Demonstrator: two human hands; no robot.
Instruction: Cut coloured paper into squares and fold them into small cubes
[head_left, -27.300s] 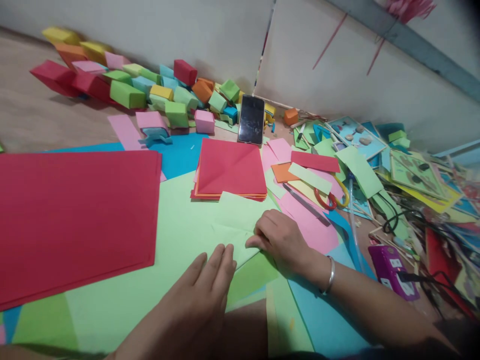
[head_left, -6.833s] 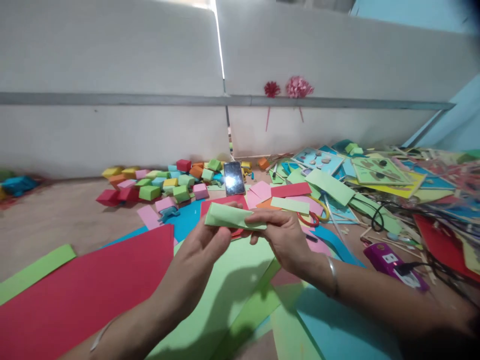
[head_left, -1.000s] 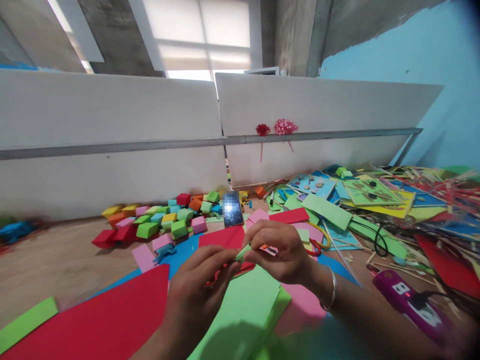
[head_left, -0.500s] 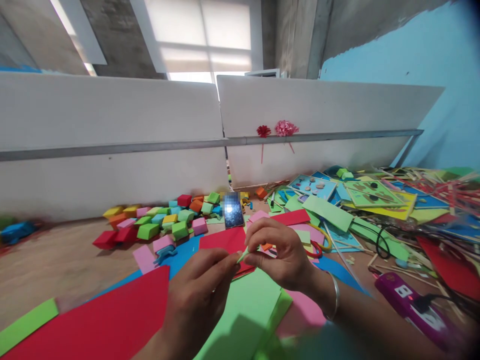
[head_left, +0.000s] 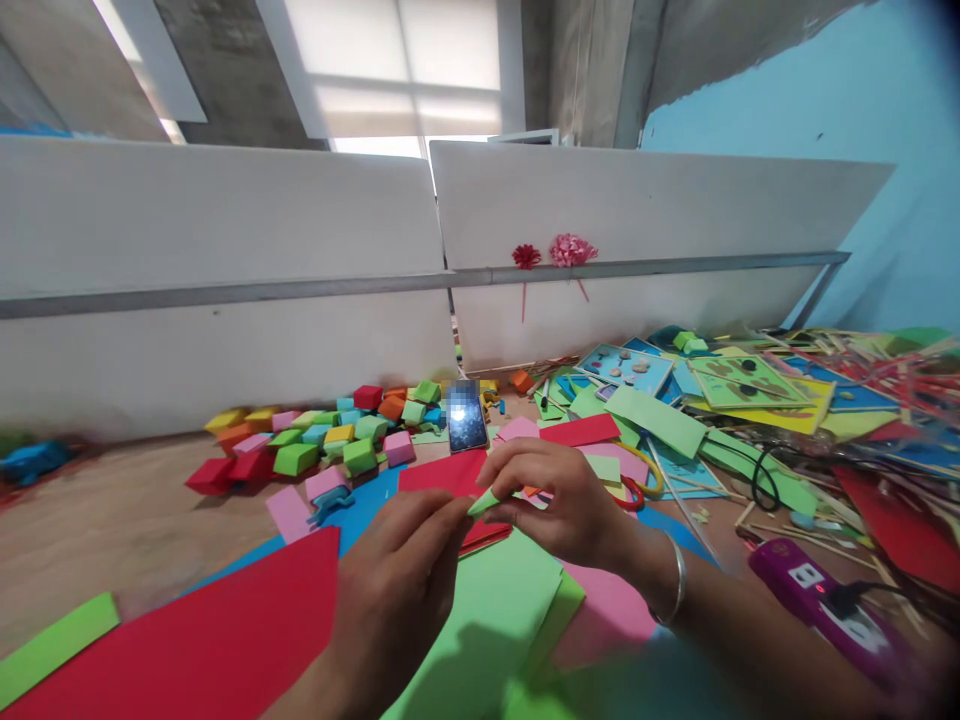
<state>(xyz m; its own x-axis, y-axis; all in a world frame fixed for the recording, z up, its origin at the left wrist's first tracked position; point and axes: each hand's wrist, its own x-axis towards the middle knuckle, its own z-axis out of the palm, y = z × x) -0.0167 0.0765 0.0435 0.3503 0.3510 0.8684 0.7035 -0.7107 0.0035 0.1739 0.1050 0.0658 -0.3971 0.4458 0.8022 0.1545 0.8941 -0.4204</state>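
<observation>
A small folded piece of light green paper (head_left: pixel 484 501) is pinched between my two hands, mostly covered by the fingertips. My left hand (head_left: pixel 409 570) grips its near left end, fingers closed. On the other side, my right hand (head_left: pixel 551 495) has thumb and fingers closed on the paper; a silver bangle circles that wrist. Beneath the hands lie light green sheets (head_left: pixel 499 620), with red paper (head_left: pixel 442 478) just behind them. A large red sheet (head_left: pixel 247 620) spreads to the left of my left hand.
Folded paper blocks (head_left: pixel 360 430) cluster at the back left beside a phone (head_left: pixel 466 418). Paper, sticks and framed craft pictures (head_left: pixel 626 368) crowd the right side. A purple power strip (head_left: pixel 817 595) with a black cable lies at right. White boards (head_left: pixel 225 220) stand behind.
My right hand has turned slightly, and more of the small green paper shows between the fingertips. Both hands keep hold of it in nearly the same place.
</observation>
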